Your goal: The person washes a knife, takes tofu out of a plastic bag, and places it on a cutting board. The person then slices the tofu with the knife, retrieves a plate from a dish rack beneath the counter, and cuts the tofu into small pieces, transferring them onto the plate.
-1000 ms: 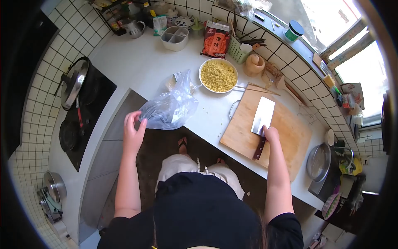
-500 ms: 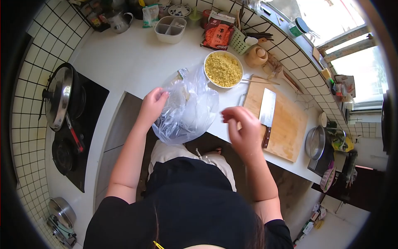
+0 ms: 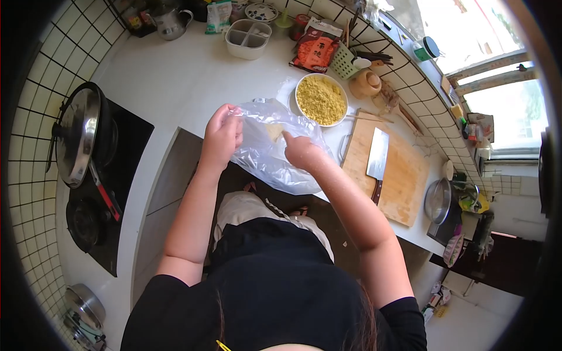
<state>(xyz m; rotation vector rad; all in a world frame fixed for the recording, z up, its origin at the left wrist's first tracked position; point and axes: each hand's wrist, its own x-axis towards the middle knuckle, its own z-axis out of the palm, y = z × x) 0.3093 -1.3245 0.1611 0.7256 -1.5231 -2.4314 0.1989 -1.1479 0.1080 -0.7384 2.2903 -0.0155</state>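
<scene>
A clear plastic bag (image 3: pixel 281 167) hangs at the counter's front edge. My left hand (image 3: pixel 222 137) is closed on the bag's upper left edge. My right hand (image 3: pixel 303 152) is at the bag, its index fingertip against a pale yellowish piece (image 3: pixel 274 132) that shows at the bag; whether that piece lies inside or behind the plastic is unclear. The right thumb and other fingers are curled under and mostly hidden. Just beyond the bag sits a white bowl (image 3: pixel 298 105) full of yellow crumbly food (image 3: pixel 322 98).
To the right, a cleaver (image 3: pixel 377 153) lies on a wooden cutting board (image 3: pixel 404 181), near a metal bowl (image 3: pixel 438 200). A lidded pan (image 3: pixel 82 134) stands on the black cooktop (image 3: pixel 132 131) at left. At the back are a divided white container (image 3: pixel 248 49) and a red packet (image 3: pixel 316 50).
My right hand has moved left from beside the cutting board to the bag. My left hand has closed on the bag's edge, and the bag is spread wider.
</scene>
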